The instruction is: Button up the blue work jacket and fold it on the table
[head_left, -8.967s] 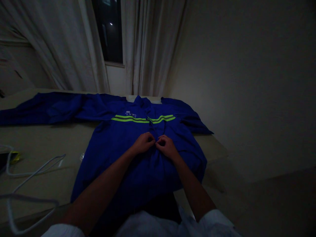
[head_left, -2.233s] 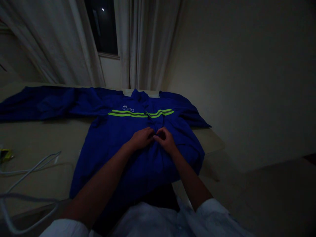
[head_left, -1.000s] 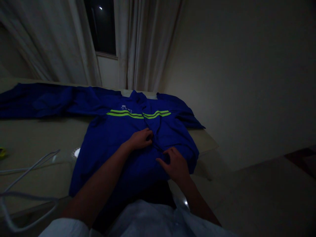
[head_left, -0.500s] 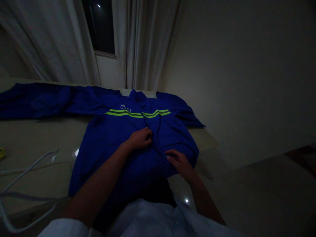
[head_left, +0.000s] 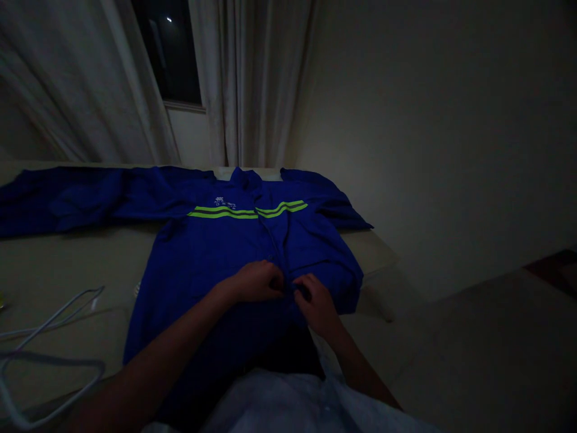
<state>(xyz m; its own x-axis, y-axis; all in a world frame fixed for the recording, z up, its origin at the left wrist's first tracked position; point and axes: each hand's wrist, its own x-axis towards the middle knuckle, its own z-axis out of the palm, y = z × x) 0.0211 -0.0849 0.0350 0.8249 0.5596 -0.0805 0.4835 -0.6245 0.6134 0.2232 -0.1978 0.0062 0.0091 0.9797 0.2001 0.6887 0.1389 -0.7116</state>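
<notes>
A blue jacket [head_left: 202, 252] with yellow-green stripes across the chest lies front side up, collar away from me. Its sleeve on the left is stretched out flat; the one on the right slants down towards the table's end. Low on the front opening, my left hand [head_left: 261, 281] is closed, fingertips pinching the jacket's front edge. Just to its right, my right hand [head_left: 315, 300] pinches the cloth of the other front edge between thumb and fingers. The two hands are a small gap apart. Any button or fastener between them is too dark to make out.
The jacket lies on a pale table [head_left: 112, 258], whose right end is near the jacket's right side. A white cable [head_left: 58, 313] loops over the table at the left. Behind stand curtains [head_left: 252, 84] around a dark window [head_left: 169, 54], and a bare wall [head_left: 428, 132].
My left hand has moved down and slightly right along the front opening, closer to my right hand. My right hand has shifted slightly left. The view has turned a little.
</notes>
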